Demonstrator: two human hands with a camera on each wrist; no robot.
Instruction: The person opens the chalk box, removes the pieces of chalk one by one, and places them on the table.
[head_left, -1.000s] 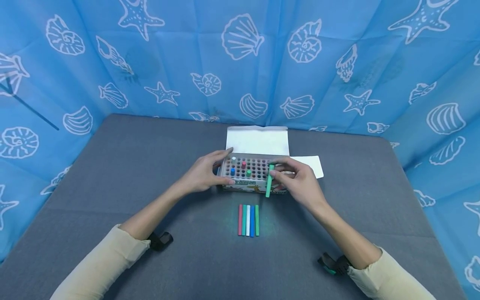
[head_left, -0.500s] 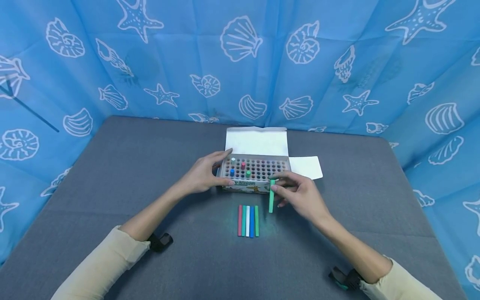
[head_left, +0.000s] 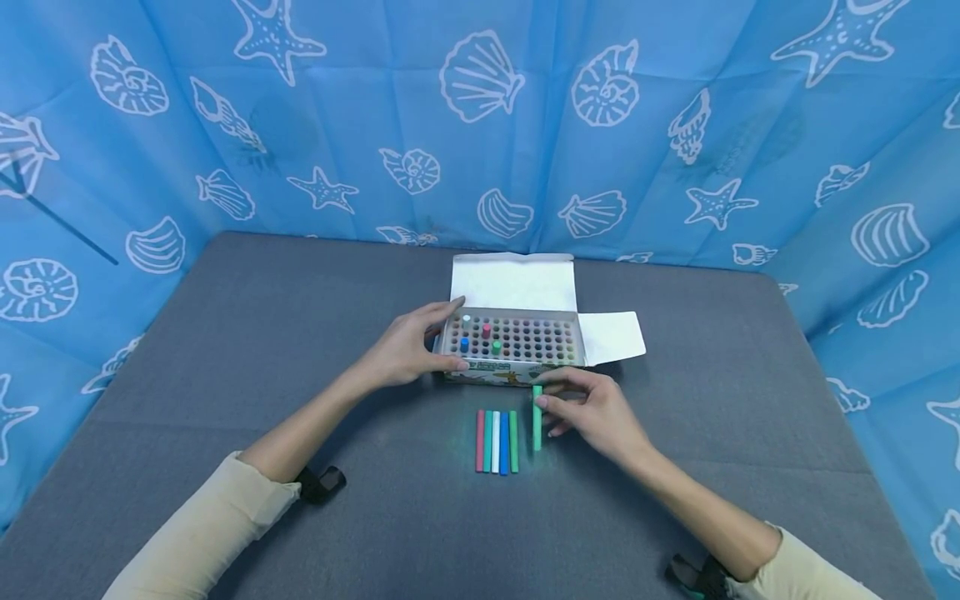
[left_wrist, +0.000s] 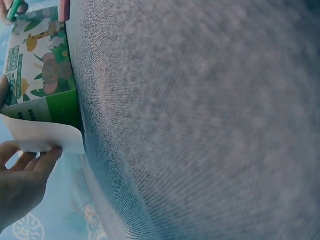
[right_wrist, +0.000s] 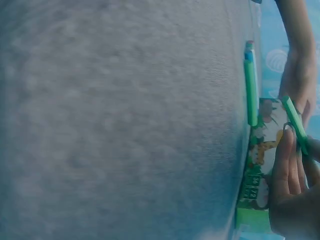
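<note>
My left hand (head_left: 408, 346) grips the left end of an open chalk box (head_left: 491, 373), thumb at its front wall and fingers toward the back. In the left wrist view its fingers touch a white end flap (left_wrist: 45, 136). A green chalk stick (head_left: 537, 427) is pinched between thumb and fingers of my right hand (head_left: 597, 412), in front of the box. Left of that stick, a row of pink (head_left: 480, 442), teal (head_left: 487, 442), white (head_left: 496, 442), blue (head_left: 504, 443) and green (head_left: 513, 442) chalks lies on the table. Several chalk tops, such as a blue one (head_left: 464, 344), poke out of the box's holes.
The box's white lid (head_left: 513, 283) stands raised at the back, and a side flap (head_left: 615, 336) sticks out to the right. A grey cloth covers the table (head_left: 300, 292). Behind it hangs a blue curtain (head_left: 480, 150) with shell prints.
My right hand has drawn the green chalk from over the box's right side toward me, down beside the chalk row. My left hand has stayed on the box.
</note>
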